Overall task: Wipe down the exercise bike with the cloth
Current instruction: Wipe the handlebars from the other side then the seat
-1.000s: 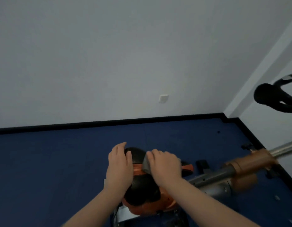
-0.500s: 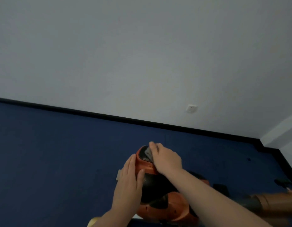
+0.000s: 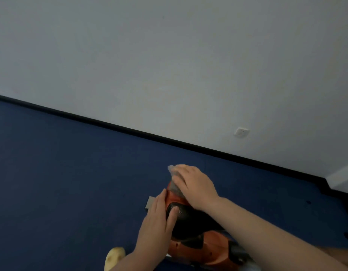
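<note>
The exercise bike's orange and black seat shows at the bottom centre, seen from above. My right hand lies over the far end of the seat and presses a grey cloth onto it; the cloth sticks out beyond my fingertips and is mostly hidden under the hand. My left hand rests flat against the seat's left side, fingers straight, thumb on the black pad. The orange frame below the seat is partly covered by my right forearm.
Dark blue floor spreads to the left and behind the bike. A black skirting board runs along a white wall with a socket. A grey foot piece juts out left of the seat. A yellowish slipper is at the bottom edge.
The view has swung left and the bike's post and handlebar have left the frame. My right hand has slid the cloth toward the far end of the seat; my left hand stays beside it.
</note>
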Available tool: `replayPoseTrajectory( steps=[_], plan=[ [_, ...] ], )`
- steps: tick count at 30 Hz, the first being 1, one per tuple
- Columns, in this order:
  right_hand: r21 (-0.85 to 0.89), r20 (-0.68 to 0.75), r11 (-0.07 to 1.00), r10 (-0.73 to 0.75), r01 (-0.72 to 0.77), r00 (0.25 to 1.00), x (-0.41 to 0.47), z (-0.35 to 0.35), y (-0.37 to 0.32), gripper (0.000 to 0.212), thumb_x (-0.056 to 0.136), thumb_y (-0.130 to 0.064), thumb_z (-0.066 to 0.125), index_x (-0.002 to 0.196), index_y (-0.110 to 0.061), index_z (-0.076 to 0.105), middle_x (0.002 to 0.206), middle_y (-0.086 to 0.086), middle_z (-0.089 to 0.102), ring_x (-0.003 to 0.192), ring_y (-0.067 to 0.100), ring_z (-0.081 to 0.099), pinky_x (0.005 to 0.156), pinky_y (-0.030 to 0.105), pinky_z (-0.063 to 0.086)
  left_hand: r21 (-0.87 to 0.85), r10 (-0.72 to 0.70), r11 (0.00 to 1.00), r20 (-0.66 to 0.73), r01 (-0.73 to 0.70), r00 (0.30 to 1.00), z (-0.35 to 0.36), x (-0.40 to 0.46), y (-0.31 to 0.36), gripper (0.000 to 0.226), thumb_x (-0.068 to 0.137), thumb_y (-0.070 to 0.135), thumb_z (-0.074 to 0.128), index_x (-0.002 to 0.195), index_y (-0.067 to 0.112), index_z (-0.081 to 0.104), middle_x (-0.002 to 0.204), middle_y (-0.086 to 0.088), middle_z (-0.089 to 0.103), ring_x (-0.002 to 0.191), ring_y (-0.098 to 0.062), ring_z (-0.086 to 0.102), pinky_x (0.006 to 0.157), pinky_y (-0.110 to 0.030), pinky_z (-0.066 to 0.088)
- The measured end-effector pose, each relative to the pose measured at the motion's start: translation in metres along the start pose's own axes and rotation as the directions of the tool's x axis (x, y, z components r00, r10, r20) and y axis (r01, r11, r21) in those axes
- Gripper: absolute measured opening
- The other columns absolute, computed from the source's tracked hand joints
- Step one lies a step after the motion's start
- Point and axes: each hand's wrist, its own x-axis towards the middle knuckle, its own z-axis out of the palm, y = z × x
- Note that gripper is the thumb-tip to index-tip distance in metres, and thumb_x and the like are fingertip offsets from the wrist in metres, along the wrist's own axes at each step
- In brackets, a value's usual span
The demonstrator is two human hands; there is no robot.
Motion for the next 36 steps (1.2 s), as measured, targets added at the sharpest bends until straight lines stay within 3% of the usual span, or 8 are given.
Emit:
replayPoseTrajectory(
  steps=[4,7,10,16,23,26,29,36],
  plan=[
    [0.137,0.090,0.973,-0.201,0.188,0.975,-0.033,-0.010,0.034,0.049,0.097,-0.058,0.033,0.144,-0.057,0.020,0.156,-0.027,0.015,0.144,-0.002,0.010,0.116,0.026,0.013,-0.005,-0.018,1.000,0.022,0.019,1.000,-0.002,0.001,-0.001,0.060,0.095,0.059,0.029,0.149,0.040,0.012,0.143,0.028,0.026,0.125,0.009,0.032,0.105,-0.024,0.035],
    [0.332,0.173,0.938,0.042,-0.099,0.984,-0.015,-0.016,0.035,0.041,0.095,-0.061,0.036,0.136,-0.057,0.035,0.146,-0.022,0.040,0.133,0.005,0.040,0.106,0.032,0.036,-0.020,-0.026,0.999,0.010,0.026,1.000,-0.001,-0.002,0.001,0.056,0.095,0.060,0.028,0.147,0.040,0.018,0.131,0.025,0.036,0.118,0.005,0.041,0.100,-0.031,0.043],
    [0.127,0.146,0.974,0.171,-0.190,0.974,0.020,-0.009,0.011,0.041,0.093,-0.067,0.030,0.114,-0.044,0.057,0.117,-0.012,0.062,0.108,0.015,0.057,0.087,0.037,0.045,-0.008,-0.040,0.999,-0.002,0.040,0.999,-0.001,-0.003,0.000,0.052,0.095,0.061,0.027,0.142,0.040,0.024,0.124,0.024,0.043,0.112,0.002,0.047,0.096,-0.033,0.045],
    [0.086,0.095,0.950,-0.308,0.301,0.947,-0.008,-0.011,0.016,0.035,0.091,-0.056,0.040,0.122,-0.046,0.053,0.136,-0.028,0.041,0.130,-0.002,0.030,0.103,0.023,0.029,-0.040,-0.073,0.996,0.031,0.075,0.997,-0.002,-0.003,-0.004,0.051,0.089,0.068,0.031,0.133,0.044,0.033,0.119,0.022,0.054,0.107,0.000,0.055,0.093,-0.035,0.049],
    [0.057,0.280,0.986,0.137,-0.159,0.950,0.041,-0.014,-0.007,0.029,0.093,-0.049,0.039,0.086,-0.032,0.061,0.095,-0.010,0.061,0.094,0.018,0.057,0.075,0.034,0.044,-0.069,-0.116,0.991,0.025,0.118,0.993,-0.002,-0.004,-0.005,0.033,0.086,0.072,0.033,0.105,0.046,0.041,0.100,0.017,0.061,0.092,-0.001,0.059,0.086,-0.037,0.051],
    [-0.153,0.187,0.985,-0.046,0.075,0.981,0.033,-0.006,-0.017,0.029,0.090,-0.051,0.041,0.082,-0.032,0.062,0.095,-0.011,0.061,0.096,0.017,0.053,0.075,0.034,0.043,-0.060,-0.109,0.992,0.042,0.111,0.993,-0.003,-0.005,-0.005,0.038,0.082,0.076,0.029,0.107,0.049,0.040,0.101,0.018,0.061,0.093,0.000,0.059,0.086,-0.034,0.051],
    [-0.014,0.093,0.947,-0.318,0.321,0.943,-0.005,-0.009,0.004,0.034,0.094,-0.054,0.041,0.120,-0.040,0.058,0.134,-0.019,0.049,0.126,0.006,0.038,0.104,0.028,0.031,-0.052,-0.099,0.993,0.053,0.102,0.994,-0.004,-0.003,-0.006,0.038,0.080,0.078,0.028,0.107,0.053,0.038,0.101,0.020,0.060,0.092,0.003,0.058,0.085,-0.032,0.052],
    [0.038,0.199,0.957,0.275,-0.287,0.941,0.018,-0.012,0.006,0.041,0.103,-0.045,0.019,0.131,-0.032,0.045,0.132,-0.001,0.054,0.113,0.024,0.052,0.087,0.037,0.042,-0.070,-0.088,0.994,0.016,0.089,0.996,-0.001,-0.002,-0.004,0.059,0.084,0.073,0.030,0.134,0.041,0.034,0.124,0.020,0.051,0.106,0.000,0.055,0.094,-0.034,0.048]
  ],
)
